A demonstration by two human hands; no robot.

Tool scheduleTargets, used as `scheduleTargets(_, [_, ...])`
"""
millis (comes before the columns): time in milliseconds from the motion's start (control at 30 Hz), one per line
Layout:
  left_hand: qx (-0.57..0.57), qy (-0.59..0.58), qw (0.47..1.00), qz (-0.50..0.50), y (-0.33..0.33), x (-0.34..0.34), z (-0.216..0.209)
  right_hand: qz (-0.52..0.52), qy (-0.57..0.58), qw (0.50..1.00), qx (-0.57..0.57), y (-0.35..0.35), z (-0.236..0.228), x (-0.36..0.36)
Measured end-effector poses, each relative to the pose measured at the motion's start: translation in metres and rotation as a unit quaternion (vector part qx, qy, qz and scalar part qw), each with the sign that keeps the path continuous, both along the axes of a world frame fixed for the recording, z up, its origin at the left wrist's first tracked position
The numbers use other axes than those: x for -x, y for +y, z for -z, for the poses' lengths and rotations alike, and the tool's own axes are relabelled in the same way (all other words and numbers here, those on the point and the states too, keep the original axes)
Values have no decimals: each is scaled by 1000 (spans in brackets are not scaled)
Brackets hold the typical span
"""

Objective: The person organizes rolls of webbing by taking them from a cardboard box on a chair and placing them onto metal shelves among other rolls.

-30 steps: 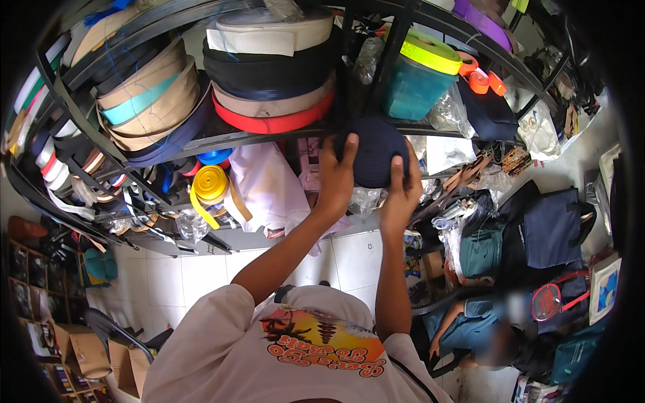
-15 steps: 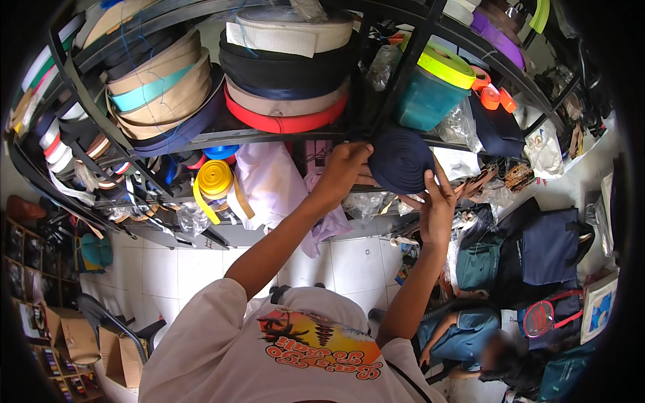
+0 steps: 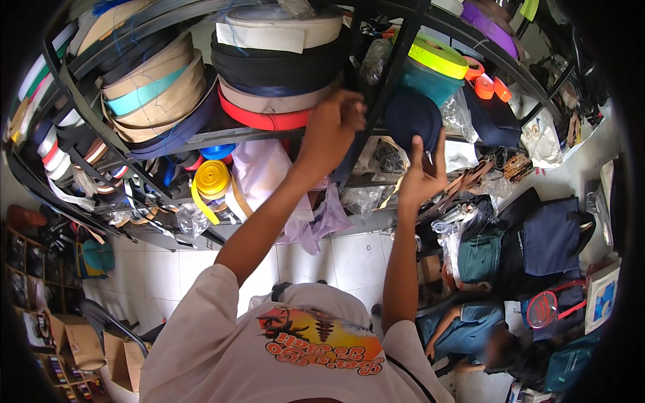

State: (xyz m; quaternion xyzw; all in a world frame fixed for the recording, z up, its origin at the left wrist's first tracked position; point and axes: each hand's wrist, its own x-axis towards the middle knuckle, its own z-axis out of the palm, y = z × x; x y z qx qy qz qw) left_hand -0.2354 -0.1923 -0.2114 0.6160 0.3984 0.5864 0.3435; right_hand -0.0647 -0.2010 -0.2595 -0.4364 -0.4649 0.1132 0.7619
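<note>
A coiled navy webbing roll (image 3: 411, 119) is held up at the shelf, in front of a teal container (image 3: 430, 83). My right hand (image 3: 423, 176) grips its lower edge, thumb and fingers round it. Apart from the roll, to its left, my left hand (image 3: 332, 129) is raised beside the dark shelf post. Its fingers look bent but are smeared by motion, so I cannot see whether anything is in them. Close behind that hand lies a stack of wide strap rolls, with a red roll (image 3: 265, 119) at the bottom and a white roll (image 3: 282, 28) on top.
Beige webbing coils (image 3: 151, 87) fill the shelf at left. Below are a yellow strap roll (image 3: 211, 178) and pale lilac cloth (image 3: 262, 168). A neon yellow roll (image 3: 440, 57) sits on the teal container. Lower right, a person (image 3: 467, 329) sits near bags; cardboard boxes (image 3: 77, 341) stand lower left.
My left hand has come off the navy roll and moved up and left. My right hand has shifted the roll slightly right, closer to the teal container.
</note>
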Motion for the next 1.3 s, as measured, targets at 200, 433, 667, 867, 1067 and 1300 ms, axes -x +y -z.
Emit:
scheduleTargets(200, [-185,244,941,-145,56,5,-34,10,-52,996,-73,38,4,27])
scheduleTargets(433, [-168,366,915,-29,123,-3,-34,-31,-58,997,-45,59,13,28])
scheduleTargets(667, [-126,366,922,6,139,-14,-26,34,-148,988,-37,56,9,32])
scheduleTargets(867, [-159,335,929,-18,143,-10,-22,81,-131,987,-56,57,9,43])
scheduleTargets(1067, [-187,311,930,-60,138,-13,-19,79,-117,990,-17,59,10,51])
scheduleTargets(1300, [-230,325,915,-61,124,-7,-15,76,-91,991,-57,62,18,44])
